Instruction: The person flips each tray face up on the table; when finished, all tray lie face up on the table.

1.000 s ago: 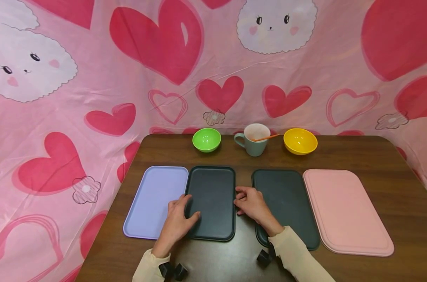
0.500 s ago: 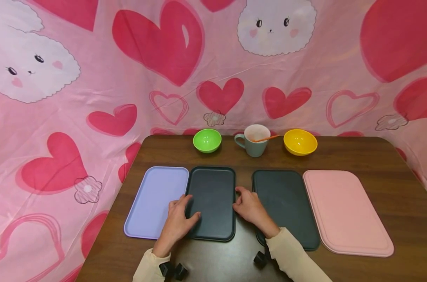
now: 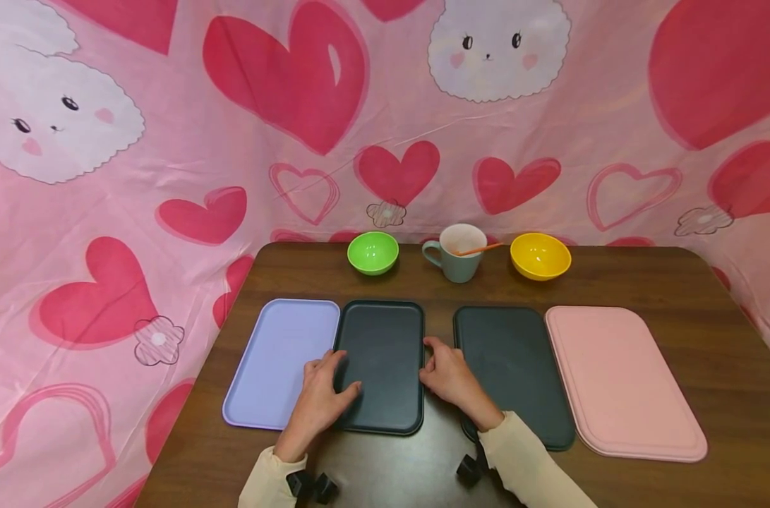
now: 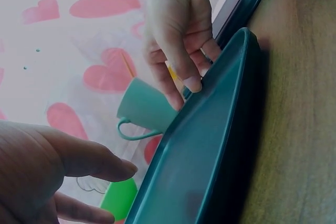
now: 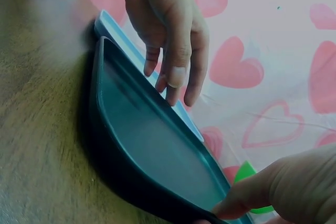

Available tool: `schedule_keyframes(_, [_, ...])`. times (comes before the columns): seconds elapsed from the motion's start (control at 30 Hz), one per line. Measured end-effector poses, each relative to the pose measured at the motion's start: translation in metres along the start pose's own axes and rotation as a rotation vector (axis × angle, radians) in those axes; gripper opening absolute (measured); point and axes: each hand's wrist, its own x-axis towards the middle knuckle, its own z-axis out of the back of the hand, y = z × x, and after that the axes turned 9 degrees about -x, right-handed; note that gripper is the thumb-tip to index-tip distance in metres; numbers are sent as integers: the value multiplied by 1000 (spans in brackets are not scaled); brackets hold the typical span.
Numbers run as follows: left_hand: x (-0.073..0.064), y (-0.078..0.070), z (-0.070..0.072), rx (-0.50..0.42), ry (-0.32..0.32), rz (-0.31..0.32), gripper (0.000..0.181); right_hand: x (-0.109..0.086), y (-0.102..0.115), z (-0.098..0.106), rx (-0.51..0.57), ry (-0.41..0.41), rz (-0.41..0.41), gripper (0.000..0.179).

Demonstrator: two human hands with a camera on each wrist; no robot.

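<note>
— Starting with the left hand: gripping or released?

— Released, with fingers relaxed and parted over the seam between the lilac tray and the black tray.

— And with the right hand?

— Grasping the black tray by its right rim, with the thumb laid over the edge and a fingertip on the outer side (plainest in the right wrist view, near the lower border).

— Placed where, that tray?

— On the brown table, second from the left in a row of four. Edge to edge with the lilac tray, but with a gap before the second dark tray.

— Then on to the far right?

— To a pink tray, just beside the second dark tray.

— And along the back?

— From left to right, past a green bowl, a grey-green mug with handle turned left and an orange stick leaning out to the right, then a yellow bowl. Beyond those, up a pink cloth printed with red hearts.

— By the wrists?

— In cream sleeves, with small black blocks close by (too small to make out).
</note>
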Motion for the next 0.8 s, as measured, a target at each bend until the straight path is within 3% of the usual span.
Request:
schedule_keyframes(0.23, [-1,-1,3,-1,-1,-9,58,-1,-3,13,26,34,-15,50])
schedule_keyframes(0.47, [-2,-10,3,-19,-23,-71,56,-1,-17,41,22,14,-34,49])
schedule_keyframes(0.8, [-2,-28,-18,-67,17,-189,57,0,-46,67,13,-49,3,45])
